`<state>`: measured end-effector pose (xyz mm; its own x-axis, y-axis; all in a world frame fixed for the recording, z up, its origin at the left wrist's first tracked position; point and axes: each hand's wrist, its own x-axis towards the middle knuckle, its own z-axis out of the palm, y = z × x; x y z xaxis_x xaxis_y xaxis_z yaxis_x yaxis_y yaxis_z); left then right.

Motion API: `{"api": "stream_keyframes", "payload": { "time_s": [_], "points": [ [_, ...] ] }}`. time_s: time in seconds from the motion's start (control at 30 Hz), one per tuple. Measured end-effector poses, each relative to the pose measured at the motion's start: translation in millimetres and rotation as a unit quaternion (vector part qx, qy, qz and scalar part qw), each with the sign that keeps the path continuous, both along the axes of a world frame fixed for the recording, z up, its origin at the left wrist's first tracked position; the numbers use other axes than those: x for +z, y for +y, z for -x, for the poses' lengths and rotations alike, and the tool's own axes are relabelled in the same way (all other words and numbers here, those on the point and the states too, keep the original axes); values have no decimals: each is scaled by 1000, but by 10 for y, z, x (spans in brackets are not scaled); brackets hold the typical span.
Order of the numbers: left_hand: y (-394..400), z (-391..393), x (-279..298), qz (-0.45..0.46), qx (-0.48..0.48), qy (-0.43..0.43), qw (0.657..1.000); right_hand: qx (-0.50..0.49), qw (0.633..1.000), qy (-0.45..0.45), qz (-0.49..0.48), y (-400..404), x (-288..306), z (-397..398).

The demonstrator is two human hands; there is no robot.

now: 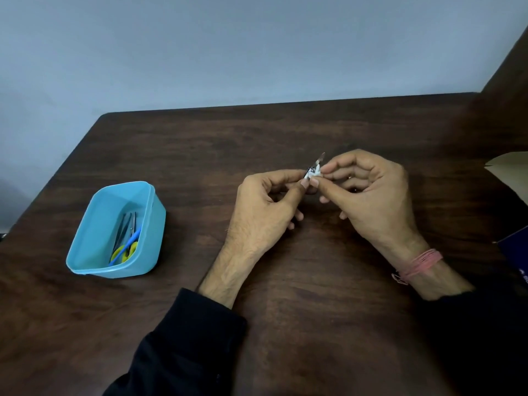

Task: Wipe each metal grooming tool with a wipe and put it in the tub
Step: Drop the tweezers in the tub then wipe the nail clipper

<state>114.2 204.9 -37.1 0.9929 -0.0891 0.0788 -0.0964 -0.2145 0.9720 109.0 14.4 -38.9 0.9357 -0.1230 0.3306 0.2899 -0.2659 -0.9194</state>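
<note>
Left hand pinching small metal tool, right hand pinching white wipe against it, blue tub holding scissors sitting well apart on table

tub: showing light blue
scissors: showing yellow handles
tabletop: showing dark brown woodgrain
wipe: showing white
wrist thread: showing pink
</note>
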Motion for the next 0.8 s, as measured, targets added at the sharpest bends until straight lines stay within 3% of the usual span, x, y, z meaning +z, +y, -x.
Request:
{"api": "stream_keyframes", "payload": {
  "time_s": [0.4, 0.8],
  "points": [
    [18, 20, 22, -15, -3, -9, 1000, -34, 989, -91, 112, 32, -57, -17],
    [2, 25, 27, -5, -8, 0, 1000, -69, 984, -103, 127, 39, -39, 5]
  ]
}}
